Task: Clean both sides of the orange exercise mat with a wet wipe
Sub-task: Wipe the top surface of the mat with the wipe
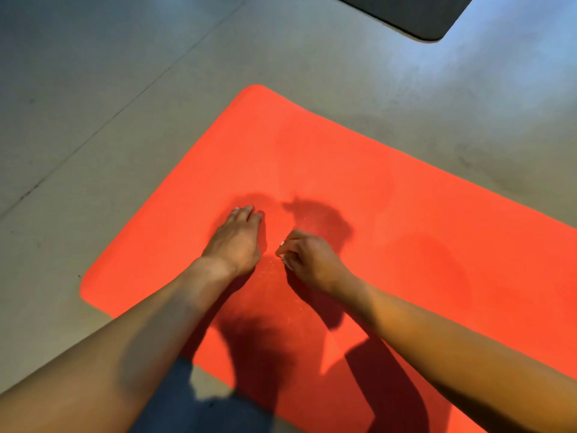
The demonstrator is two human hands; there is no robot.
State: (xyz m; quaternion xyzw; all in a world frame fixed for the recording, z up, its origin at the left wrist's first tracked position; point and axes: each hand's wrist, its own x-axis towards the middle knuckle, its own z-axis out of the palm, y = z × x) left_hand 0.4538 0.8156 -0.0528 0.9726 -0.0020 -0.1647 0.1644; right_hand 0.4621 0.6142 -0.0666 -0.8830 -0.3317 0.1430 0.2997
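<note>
The orange exercise mat point(359, 189) lies flat on the grey floor, with its rounded near-left corner toward me. My left hand point(237, 242) rests palm down on the mat, fingers straight and close together. Just to its right, my right hand point(307, 257) hovers at the mat's surface. Its fingers are curled and the thumb and fingertips are drawn together, pointing left. No wet wipe shows in either hand; whether something tiny sits between the right fingertips cannot be told. Pale specks point(274, 270) dot the mat between the two hands.
A dark mat corner point(418, 14) lies at the top right on the floor. Grey floor point(93, 120) with a seam line runs to the left. My dark-clothed leg point(187, 407) is at the bottom, beside the mat's near edge.
</note>
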